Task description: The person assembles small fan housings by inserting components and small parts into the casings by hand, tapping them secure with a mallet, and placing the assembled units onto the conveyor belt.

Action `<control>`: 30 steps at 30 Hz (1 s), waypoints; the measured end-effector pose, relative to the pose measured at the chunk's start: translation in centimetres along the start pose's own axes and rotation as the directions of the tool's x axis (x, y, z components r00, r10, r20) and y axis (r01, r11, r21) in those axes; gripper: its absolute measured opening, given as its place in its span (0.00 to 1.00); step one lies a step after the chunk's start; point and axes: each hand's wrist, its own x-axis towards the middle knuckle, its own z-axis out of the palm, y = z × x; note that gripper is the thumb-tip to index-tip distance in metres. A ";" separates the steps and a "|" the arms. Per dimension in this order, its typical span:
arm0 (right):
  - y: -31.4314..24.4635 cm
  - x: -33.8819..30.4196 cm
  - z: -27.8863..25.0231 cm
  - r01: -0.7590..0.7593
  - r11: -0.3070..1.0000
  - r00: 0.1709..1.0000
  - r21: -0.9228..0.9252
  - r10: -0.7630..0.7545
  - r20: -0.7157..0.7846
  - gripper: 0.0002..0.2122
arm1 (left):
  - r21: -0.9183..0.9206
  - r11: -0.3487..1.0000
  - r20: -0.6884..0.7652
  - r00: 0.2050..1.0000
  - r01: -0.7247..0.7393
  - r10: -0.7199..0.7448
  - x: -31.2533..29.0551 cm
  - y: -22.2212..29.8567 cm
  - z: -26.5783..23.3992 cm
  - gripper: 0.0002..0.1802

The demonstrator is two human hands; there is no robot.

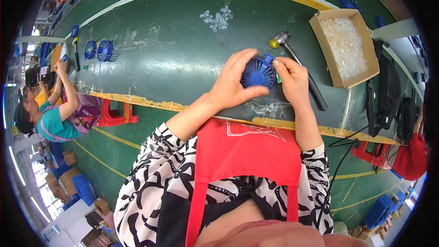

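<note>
A round blue fan head with a slatted guard (257, 74) is held over the near part of the dark green bench. My left hand (233, 80) wraps round its left side, thumb below and fingers above. With thumb and fingers my right hand (292, 78) pinches at the blue tab (268, 59) on the fan's upper right; whether a small part is also in that pinch is hidden. A bit of green (278, 78) shows between the fan and my right hand. Just right of it lies a mallet (299, 61) with a yellow-faced head and black handle.
A cardboard box (330, 55) of small clear plastic parts stands at the right. Several loose clear pieces (217, 18) lie at the far middle. Two blue fan guards (104, 51) sit at the left, near a co-worker (57, 119). A black bag (386, 89) hangs at the right edge.
</note>
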 end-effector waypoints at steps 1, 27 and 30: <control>0.2 -0.1 -0.1 0.029 1.000 1.000 -0.011 -0.029 -0.001 0.09 | 0.013 1.000 -0.035 0.999 0.006 -0.006 0.5 -0.5 -0.5 0.34; 1.1 -0.1 0.2 0.151 0.984 0.985 -0.089 -0.157 -0.070 0.08 | 0.442 0.868 -0.237 0.963 0.228 -0.133 3.8 -6.0 -4.3 0.05; 0.9 -0.2 0.1 0.143 0.988 0.986 -0.049 -0.147 -0.084 0.07 | 0.017 0.902 -0.174 0.890 0.431 -0.422 2.5 -3.6 -3.6 0.08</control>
